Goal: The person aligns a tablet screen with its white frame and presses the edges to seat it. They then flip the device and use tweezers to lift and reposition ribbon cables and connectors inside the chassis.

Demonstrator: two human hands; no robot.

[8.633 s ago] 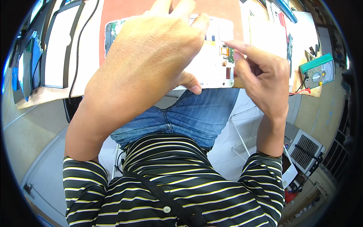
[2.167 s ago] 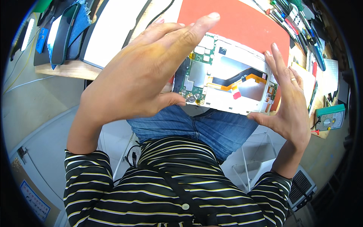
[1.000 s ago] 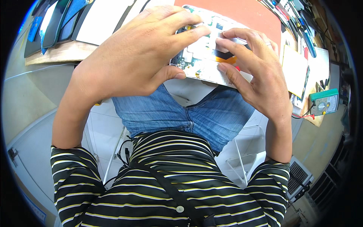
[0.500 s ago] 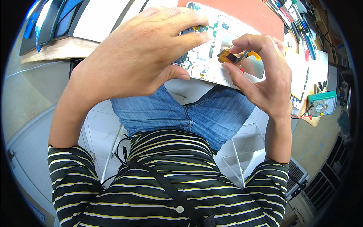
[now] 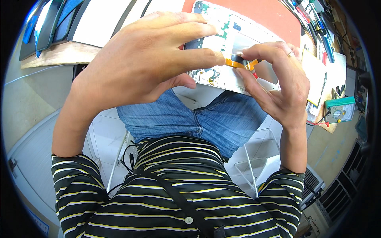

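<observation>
An opened tablet (image 5: 227, 80) with a white frame and green circuit board lies at the table's near edge. Over its right part, my right hand (image 5: 283, 81) pinches an orange and black flex ribbon cable (image 5: 235, 64) between thumb and forefinger. My left hand (image 5: 145, 59) reaches across the tablet's left side, palm down and fingers spread, covering part of the board. Its index fingertip meets or nearly meets the cable's left end; actual contact is hard to make out. A small red piece shows just below the cable, partly hidden by my right hand.
A red mat (image 5: 258, 16) lies behind the tablet. Pens and slim tools (image 5: 317, 27) crowd the far right. A green-topped multimeter (image 5: 339, 110) with a red lead sits at the right edge. Flat panels (image 5: 97, 20) lean together at the far left.
The cable has turned and now stretches flatter to the left. My left index finger has moved down and right to its end, while my right hand keeps its pinch.
</observation>
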